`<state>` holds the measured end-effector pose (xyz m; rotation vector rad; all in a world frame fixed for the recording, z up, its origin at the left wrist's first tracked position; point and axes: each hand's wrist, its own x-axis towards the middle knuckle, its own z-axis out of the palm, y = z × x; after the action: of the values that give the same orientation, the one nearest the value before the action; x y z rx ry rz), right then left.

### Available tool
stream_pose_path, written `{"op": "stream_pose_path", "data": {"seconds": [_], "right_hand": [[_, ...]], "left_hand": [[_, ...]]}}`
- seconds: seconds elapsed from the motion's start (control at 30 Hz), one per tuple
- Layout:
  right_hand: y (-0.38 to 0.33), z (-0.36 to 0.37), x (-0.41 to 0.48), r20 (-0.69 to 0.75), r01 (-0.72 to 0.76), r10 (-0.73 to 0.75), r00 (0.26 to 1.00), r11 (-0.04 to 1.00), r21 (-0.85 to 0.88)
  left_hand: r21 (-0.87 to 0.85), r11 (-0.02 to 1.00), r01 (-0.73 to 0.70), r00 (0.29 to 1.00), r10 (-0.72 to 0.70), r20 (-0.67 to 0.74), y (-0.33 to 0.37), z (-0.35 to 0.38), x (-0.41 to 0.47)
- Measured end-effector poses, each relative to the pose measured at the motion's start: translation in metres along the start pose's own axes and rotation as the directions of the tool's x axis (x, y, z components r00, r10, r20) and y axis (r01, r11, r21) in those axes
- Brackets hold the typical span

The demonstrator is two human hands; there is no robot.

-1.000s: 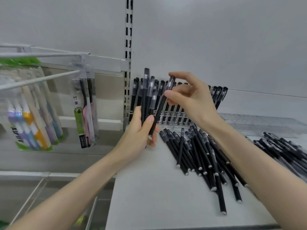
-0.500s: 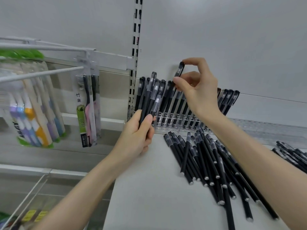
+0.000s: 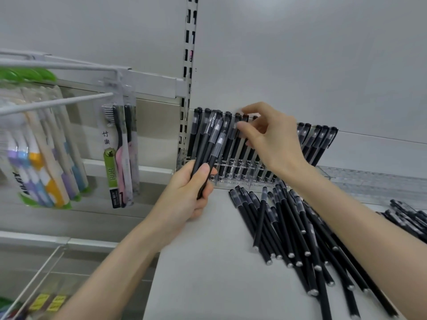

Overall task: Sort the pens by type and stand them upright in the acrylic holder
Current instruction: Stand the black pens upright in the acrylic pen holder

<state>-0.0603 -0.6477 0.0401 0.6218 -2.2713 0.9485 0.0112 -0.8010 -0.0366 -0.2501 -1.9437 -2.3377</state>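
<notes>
Loose pens (image 3: 288, 229): black, heaped flat on the shelf (image 3: 208, 273) beneath your right forearm.
Left hand (image 3: 184, 199): your fingers curl round a bundle (image 3: 209, 144) of pens, held upright.
Right hand (image 3: 270, 139): thumb and forefinger pinch one pen (image 3: 245, 118) by its cap, the pen standing in the row.
Acrylic holder (image 3: 231, 180): at the shelf's back, with pens leaning in it.

The characters 竹炭 and, on a green panel below them, the letters BQB are being displayed on the hanging toothbrush pack (image 3: 118, 158). White print on the held pens (image 3: 212, 125) is being blurred beyond reading.
</notes>
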Motion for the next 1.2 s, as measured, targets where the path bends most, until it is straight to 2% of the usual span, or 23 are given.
{"op": "stream_pose_path", "data": {"seconds": [0.07,0.13,0.17,0.23,0.33,0.47,0.6,0.73,0.97,1.07,1.2], "right_hand": [[-0.009,-0.009,-0.006,0.030,-0.045,0.041,0.999,0.988,0.147],[-0.017,-0.015,-0.013,0.205,-0.150,0.084,0.975,0.933,0.328],[-0.019,-0.016,-0.016,0.281,-0.188,0.086,0.956,0.914,0.359],[-0.021,-0.016,-0.021,0.340,-0.231,0.088,0.936,0.883,0.409],[-0.021,-0.016,-0.024,0.289,-0.257,0.122,0.950,0.828,0.498],[-0.017,-0.025,-0.019,0.151,-0.224,0.169,0.974,0.815,0.534],[-0.017,-0.029,-0.021,0.247,-0.236,0.118,0.962,0.814,0.531],[-0.015,-0.028,-0.020,0.185,-0.206,0.123,0.975,0.812,0.546],[-0.007,-0.034,0.006,-0.162,-0.040,0.100,0.982,0.940,0.338],[-0.002,-0.027,0.010,-0.211,0.002,0.060,0.976,0.960,0.281],[0.003,-0.018,0.010,-0.198,0.017,0.035,0.980,0.968,0.252]], "left_hand": [[0.016,1.000,-0.024,0.999,0.024,0.021,0.001,0.000,-0.001],[0.055,0.997,-0.060,0.997,0.057,0.051,0.001,0.001,-0.002],[0.081,0.994,-0.078,0.995,0.072,0.068,0.001,0.002,-0.002],[0.124,0.988,-0.096,0.992,0.085,0.092,0.001,0.005,-0.003],[0.155,0.984,-0.088,0.994,0.076,0.084,0.003,0.008,-0.004],[0.165,0.984,-0.072,0.996,0.061,0.070,0.002,0.006,-0.003],[0.161,0.982,-0.098,0.994,0.089,0.063,0.001,0.003,-0.003],[0.190,0.977,-0.096,0.995,0.087,0.057,0.000,0.006,-0.003],[0.178,0.976,-0.125,0.990,0.135,-0.045,-0.001,0.005,-0.002],[0.178,0.976,-0.124,0.990,0.134,-0.046,0.000,0.006,-0.003],[0.179,0.976,-0.127,0.990,0.137,-0.044,0.001,0.006,-0.003]]}}
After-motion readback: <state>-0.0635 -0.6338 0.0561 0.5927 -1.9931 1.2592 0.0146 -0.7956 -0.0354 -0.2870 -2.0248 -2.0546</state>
